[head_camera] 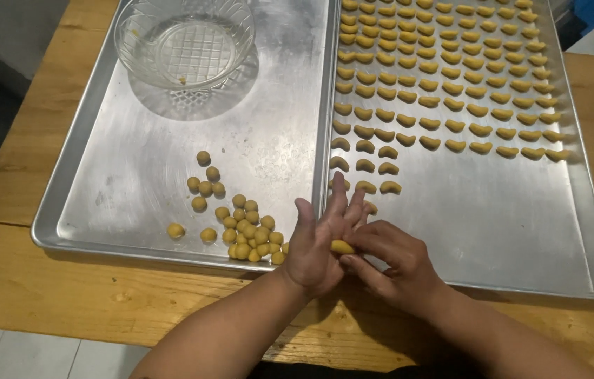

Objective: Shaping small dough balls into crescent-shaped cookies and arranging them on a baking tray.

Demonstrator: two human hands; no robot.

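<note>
Both hands meet at the front edge of the trays. Left hand (pixel 321 235) is flat, fingers spread wide open; right hand (pixel 385 260) curls w/ fingertips pinching a small yellow dough piece (pixel 342 247) against the left palm. Pile of round yellow dough balls (pixel 248 228) sits just left on the left-side shiny metal tray (pixel 135 161). Rows of curved dough crescents (pixel 444 77) fill the second metal tray (pixel 522 231). Clear glass bowl (pixel 185 42) at the back, wooden table (pixel 44 288) beneath.

Over the wooden counter (pixel 44 288), both hands pressed together: the left hand (pixel 321 238) lay flat with fingers spread, and the right hand (pixel 388 263) rolled a yellow dough piece (pixel 342 247) against it. Dough balls (pixel 244 228) clustered on the left tray (pixel 135 161) beside a glass bowl (pixel 185 42); curved pieces (pixel 444 84) lined the right tray (pixel 507 231).
</note>
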